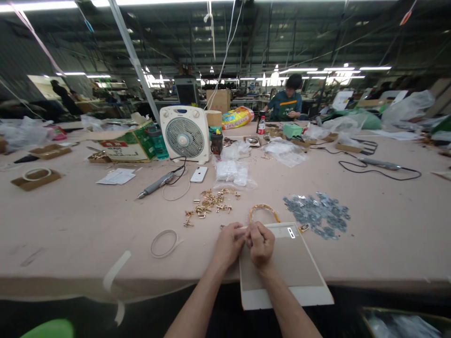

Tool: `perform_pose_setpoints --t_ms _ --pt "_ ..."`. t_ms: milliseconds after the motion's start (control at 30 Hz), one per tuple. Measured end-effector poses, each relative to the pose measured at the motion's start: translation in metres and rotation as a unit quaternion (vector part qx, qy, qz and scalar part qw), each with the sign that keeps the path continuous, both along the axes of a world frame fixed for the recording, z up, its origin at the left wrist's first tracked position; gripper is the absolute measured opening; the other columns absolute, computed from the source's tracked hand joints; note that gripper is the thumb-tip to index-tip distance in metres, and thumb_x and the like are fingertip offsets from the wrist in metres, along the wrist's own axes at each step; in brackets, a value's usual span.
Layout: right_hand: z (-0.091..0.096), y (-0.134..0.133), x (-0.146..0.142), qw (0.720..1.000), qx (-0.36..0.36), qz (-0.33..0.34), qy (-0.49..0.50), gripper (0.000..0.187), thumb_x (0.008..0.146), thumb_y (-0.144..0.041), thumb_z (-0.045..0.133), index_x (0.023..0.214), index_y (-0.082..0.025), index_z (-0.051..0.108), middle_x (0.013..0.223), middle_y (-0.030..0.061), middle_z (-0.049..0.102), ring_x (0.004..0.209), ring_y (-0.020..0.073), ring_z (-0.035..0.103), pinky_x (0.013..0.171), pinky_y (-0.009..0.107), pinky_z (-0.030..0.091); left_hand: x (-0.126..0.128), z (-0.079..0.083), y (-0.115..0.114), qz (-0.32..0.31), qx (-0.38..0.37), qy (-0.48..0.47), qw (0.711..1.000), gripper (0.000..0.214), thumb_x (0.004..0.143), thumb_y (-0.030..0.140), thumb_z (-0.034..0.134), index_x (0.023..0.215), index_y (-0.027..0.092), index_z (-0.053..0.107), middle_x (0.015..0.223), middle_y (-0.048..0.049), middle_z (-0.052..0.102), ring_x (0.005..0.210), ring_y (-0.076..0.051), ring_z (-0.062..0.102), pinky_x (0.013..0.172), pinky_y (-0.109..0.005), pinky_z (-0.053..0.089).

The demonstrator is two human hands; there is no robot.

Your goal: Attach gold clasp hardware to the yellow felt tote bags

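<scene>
A flat beige panel with white borders [294, 265] lies at the table's front edge, its lower end jutting past it. A curved amber-coloured handle [264, 206] shows beyond its top edge. My left hand [228, 245] pinches the panel's upper left corner. Beside it, my right hand [260, 245] is closed over the same corner, fingertips together; what they hold is hidden. Near the panel's top right are a white slotted patch [291, 233] and a small gold-coloured fitting [303, 228]. Gold-coloured metal fittings [209, 203] lie beyond my left hand, and thin grey pieces [322, 215] to the right.
A roll of pale tape [164, 243] lies to the left. Farther back are a corded electric screwdriver [155, 185], a white phone [198, 174], a box fan [185, 134] and plastic bags [230, 172]. Another corded tool [382, 164] lies right. A person [284, 104] sits across the table.
</scene>
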State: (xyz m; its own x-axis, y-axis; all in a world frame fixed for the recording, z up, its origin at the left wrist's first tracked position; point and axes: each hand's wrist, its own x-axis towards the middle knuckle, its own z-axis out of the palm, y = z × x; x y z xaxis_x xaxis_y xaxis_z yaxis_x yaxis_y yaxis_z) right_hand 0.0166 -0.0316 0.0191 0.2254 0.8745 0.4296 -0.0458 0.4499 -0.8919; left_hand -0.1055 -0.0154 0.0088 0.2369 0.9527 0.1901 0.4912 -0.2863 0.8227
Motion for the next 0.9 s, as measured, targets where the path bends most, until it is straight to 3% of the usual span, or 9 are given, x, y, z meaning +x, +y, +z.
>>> perform_pose_setpoints --t_ms 167,333,467,567,667,900 --pt "0.000 0.008 -0.007 0.991 0.040 -0.027 -0.128 0.040 0.103 -0.036 0.050 0.065 -0.023 0.050 0.058 -0.0028 0.046 0.054 0.0136 0.045 0.056 0.029 0.034 0.001 0.000 0.000 -0.003 0.016 -0.011 1.000 0.023 0.089 0.016 0.057 0.092 0.024 0.079 0.112 -0.0058 0.076 0.105 -0.024 0.068 0.099 -0.039 0.053" --pt "0.007 0.027 -0.022 0.986 0.003 -0.035 -0.160 0.041 0.101 -0.037 0.052 0.064 -0.023 0.042 0.058 -0.0049 0.040 0.055 0.0128 0.041 0.058 0.029 0.032 0.001 0.007 -0.004 -0.012 0.024 -0.029 0.999 0.032 0.087 0.015 0.055 0.109 0.023 0.077 0.112 -0.0076 0.078 0.106 -0.026 0.069 0.099 -0.040 0.054" --pt "0.016 0.039 -0.018 0.994 -0.045 -0.005 -0.104 0.043 0.099 -0.045 0.057 0.063 -0.022 0.046 0.057 -0.0050 0.042 0.054 0.0119 0.042 0.055 0.027 0.035 -0.001 0.007 -0.012 -0.015 0.035 -0.017 0.999 0.040 0.083 0.018 0.062 0.121 0.024 0.073 0.124 -0.0084 0.075 0.117 -0.029 0.065 0.106 -0.046 0.051" --pt "0.023 0.046 -0.002 0.994 -0.101 0.034 0.037 0.044 0.096 -0.054 0.059 0.066 -0.022 0.052 0.049 -0.0077 0.039 0.043 0.0099 0.036 0.043 0.024 0.029 -0.001 0.002 -0.017 -0.003 0.047 0.026 0.999 0.053 0.079 0.023 0.073 0.132 0.025 0.067 0.139 -0.0098 0.067 0.130 -0.032 0.059 0.114 -0.051 0.046" --pt "0.030 0.056 0.011 0.984 -0.110 0.018 0.141 0.045 0.093 -0.059 0.063 0.069 -0.022 0.052 0.046 -0.0102 0.034 0.036 0.0074 0.030 0.037 0.022 0.022 0.002 -0.004 -0.020 0.017 0.042 0.063 0.997 0.062 0.077 0.032 0.081 0.136 0.023 0.064 0.144 -0.0123 0.063 0.134 -0.034 0.056 0.116 -0.056 0.044" --pt "0.029 0.083 -0.004 0.977 -0.168 0.074 0.106 0.046 0.086 -0.061 0.066 0.067 -0.022 0.049 0.044 -0.0115 0.033 0.035 0.0059 0.025 0.035 0.020 0.020 0.008 -0.004 -0.022 0.022 0.061 0.055 0.996 0.057 0.082 0.038 0.083 0.134 0.028 0.064 0.140 -0.0094 0.064 0.129 -0.033 0.057 0.111 -0.054 0.050"
